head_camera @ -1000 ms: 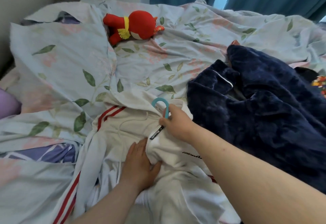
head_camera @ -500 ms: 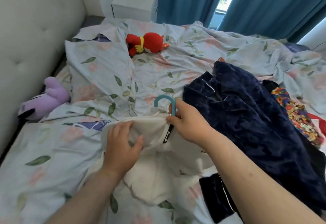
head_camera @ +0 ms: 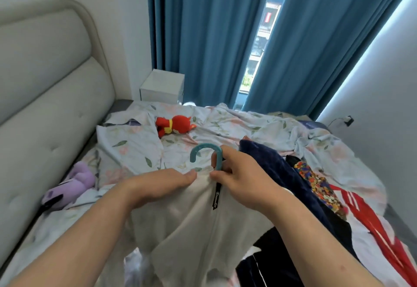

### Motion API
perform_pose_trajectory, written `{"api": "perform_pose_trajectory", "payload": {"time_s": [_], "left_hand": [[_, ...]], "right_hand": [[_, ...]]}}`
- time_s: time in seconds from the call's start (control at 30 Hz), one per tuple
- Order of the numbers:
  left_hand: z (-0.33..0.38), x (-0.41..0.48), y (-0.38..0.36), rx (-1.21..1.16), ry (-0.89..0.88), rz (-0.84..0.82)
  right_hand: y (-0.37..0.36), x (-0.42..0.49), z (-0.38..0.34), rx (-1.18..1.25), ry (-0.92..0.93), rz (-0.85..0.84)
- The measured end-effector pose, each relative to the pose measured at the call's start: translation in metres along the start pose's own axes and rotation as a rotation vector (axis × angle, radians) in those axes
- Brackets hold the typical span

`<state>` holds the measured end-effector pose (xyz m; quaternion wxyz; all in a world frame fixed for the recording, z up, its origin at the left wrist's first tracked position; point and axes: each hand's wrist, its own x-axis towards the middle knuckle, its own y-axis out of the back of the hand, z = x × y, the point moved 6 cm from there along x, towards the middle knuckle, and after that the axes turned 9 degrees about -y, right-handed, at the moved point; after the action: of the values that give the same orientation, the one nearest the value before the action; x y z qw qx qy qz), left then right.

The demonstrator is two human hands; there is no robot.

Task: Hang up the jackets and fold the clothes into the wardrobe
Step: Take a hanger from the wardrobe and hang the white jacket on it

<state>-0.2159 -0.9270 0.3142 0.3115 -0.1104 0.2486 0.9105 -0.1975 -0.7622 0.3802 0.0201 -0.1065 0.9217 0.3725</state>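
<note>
Lifted since half a second ago, the white jacket [head_camera: 191, 230] now hangs clear of the bed in front of the person, and the view has tipped up to take in the window.

The right hand [head_camera: 243, 178] is clenched round the neck of the teal hanger [head_camera: 206, 151] just below its hook, which stands up above the collar. The left hand [head_camera: 162, 185] grasps the jacket's shoulder, fingers curled over the top edge of the cloth, its fingertips nearly meeting the right thumb.

A black tab [head_camera: 217, 195] hangs from the collar just under the right hand. It carries white script lettering running lengthwise, too small to read.

Just right of the jacket a navy fleece garment [head_camera: 270, 167] lies heaped on the floral duvet [head_camera: 248, 126], with a multicoloured patterned cloth [head_camera: 320, 185] beside it. A red plush toy [head_camera: 174, 125] lies farther up the bed, and a purple plush toy [head_camera: 72, 185] sits against the padded headboard [head_camera: 45, 72]. A white nightstand [head_camera: 162, 85] stands before the blue curtains [head_camera: 203, 38]. Through their gap a red sign [head_camera: 267, 18] shows on a building, its marks illegible.
</note>
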Motion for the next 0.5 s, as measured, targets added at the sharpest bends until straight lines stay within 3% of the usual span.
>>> {"api": "perform_pose_trajectory", "payload": {"time_s": [0.1, 0.27, 0.4, 0.5], "left_hand": [[0.032, -0.024, 0.013, -0.018, -0.05, -0.061], [0.066, -0.068, 0.013, -0.267, -0.135, -0.186], [0.092, -0.095, 0.025, -0.06, -0.306, -0.047], [0.115, -0.114, 0.035, 0.074, -0.413, -0.032]], "right_hand": [[0.019, -0.022, -0.038, -0.033, 0.063, 0.03], [0.031, -0.05, -0.095, -0.082, 0.178, 0.042], [0.043, -0.061, -0.121, -0.077, 0.215, 0.073], [0.06, -0.075, -0.141, -0.06, 0.252, 0.097]]}}
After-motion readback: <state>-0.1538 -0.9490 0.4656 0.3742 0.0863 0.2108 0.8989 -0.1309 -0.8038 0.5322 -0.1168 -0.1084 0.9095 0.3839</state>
